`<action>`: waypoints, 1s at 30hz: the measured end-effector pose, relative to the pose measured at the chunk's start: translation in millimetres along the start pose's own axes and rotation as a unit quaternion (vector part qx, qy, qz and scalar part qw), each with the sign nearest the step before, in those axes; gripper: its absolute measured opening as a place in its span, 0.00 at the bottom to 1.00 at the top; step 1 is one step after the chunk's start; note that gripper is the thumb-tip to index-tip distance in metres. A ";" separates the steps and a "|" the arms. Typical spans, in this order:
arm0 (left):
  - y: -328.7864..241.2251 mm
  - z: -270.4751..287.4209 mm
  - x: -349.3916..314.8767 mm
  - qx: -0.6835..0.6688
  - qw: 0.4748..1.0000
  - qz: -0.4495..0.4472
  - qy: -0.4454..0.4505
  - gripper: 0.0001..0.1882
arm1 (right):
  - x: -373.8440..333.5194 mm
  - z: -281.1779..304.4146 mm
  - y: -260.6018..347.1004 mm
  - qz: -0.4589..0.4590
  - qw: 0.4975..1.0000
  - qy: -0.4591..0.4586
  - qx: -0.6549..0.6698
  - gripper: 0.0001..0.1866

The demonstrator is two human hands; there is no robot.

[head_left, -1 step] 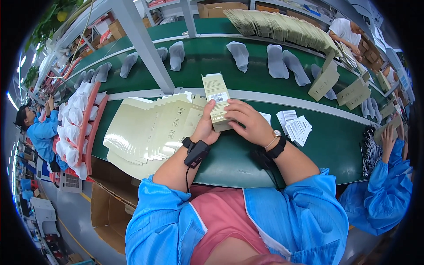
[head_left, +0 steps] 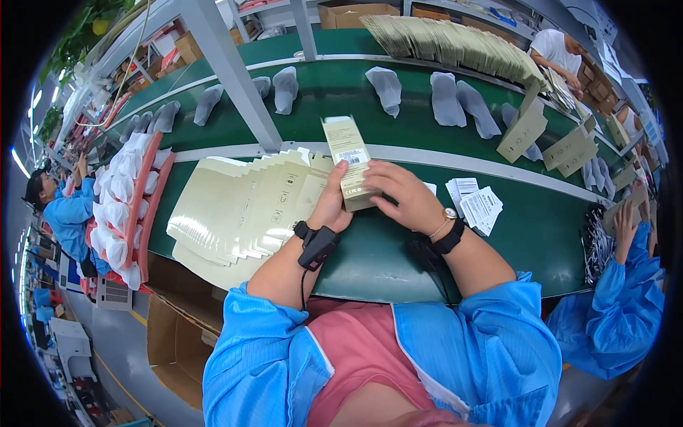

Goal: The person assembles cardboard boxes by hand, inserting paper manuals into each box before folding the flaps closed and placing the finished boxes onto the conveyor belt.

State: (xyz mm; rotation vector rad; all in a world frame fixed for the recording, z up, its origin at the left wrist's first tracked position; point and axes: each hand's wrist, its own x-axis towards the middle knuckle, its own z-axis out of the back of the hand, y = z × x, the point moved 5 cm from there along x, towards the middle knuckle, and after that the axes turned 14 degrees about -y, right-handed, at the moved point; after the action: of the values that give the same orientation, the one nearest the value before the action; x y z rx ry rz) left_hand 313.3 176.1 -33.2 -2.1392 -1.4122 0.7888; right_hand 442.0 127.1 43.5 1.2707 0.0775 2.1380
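A tall pale khaki carton box (head_left: 346, 149) with a white barcode label stands tilted over the table in front of me, a flap sticking up at its far end. My left hand (head_left: 332, 203) is closed round its left side, thumb beside the label. Across its right side and near end lie the curled fingers of my right hand (head_left: 407, 196), also gripping it. To the left, a fanned stack of flat khaki carton blanks (head_left: 242, 206) reaches close to my left hand. White printed leaflets (head_left: 482, 206) lie in a small pile right of my right hand.
Beyond a metal rail, a green conveyor belt (head_left: 320, 92) carries several grey-wrapped items (head_left: 447, 99). A metal post (head_left: 238, 78) rises at left. White-wrapped items fill red trays (head_left: 151, 206). Khaki cartons line the far side (head_left: 455, 46). A co-worker's blue sleeve (head_left: 612, 306) is at right.
The carton's far end has shifted very slightly left. My right hand has moved a little to the right, still on the carton.
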 end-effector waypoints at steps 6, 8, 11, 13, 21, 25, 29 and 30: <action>-17.9 15.2 13.5 0.206 0.948 -0.213 -0.114 0.36 | -14.8 28.7 -17.8 -0.088 0.990 0.099 -0.046 0.25; -14.7 12.1 17.4 0.230 0.946 -0.210 -0.090 0.39 | -30.0 32.6 -28.1 -0.123 0.971 0.192 -0.066 0.28; -13.8 10.6 20.4 0.256 0.943 -0.201 -0.071 0.41 | -52.2 30.5 -43.1 -0.130 0.967 0.204 -0.081 0.27; -11.8 6.5 22.9 0.279 0.940 -0.191 -0.046 0.41 | -57.5 34.8 -49.4 -0.134 0.964 0.209 -0.092 0.27; -6.2 3.4 18.8 0.271 0.945 -0.178 -0.040 0.42 | -61.7 46.3 -62.0 -0.149 0.952 0.269 -0.003 0.11; -6.3 2.6 17.7 0.340 0.918 -0.203 -0.011 0.46 | -51.6 55.3 -53.0 -0.216 0.917 0.307 -0.139 0.05; -8.0 -9.2 6.7 0.448 0.857 -0.253 0.034 0.50 | -9.9 93.8 -21.9 -0.138 0.981 -0.124 -0.056 0.08; -9.2 -11.5 4.7 0.446 0.857 -0.255 0.039 0.50 | -3.0 104.4 -17.3 -0.093 0.977 -0.191 -0.027 0.10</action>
State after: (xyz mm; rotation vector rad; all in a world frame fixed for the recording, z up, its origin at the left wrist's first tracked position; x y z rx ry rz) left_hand 316.4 183.1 -19.9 -1.0153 -1.1448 0.8823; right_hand 535.6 111.8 90.3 1.5532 -0.0224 1.6974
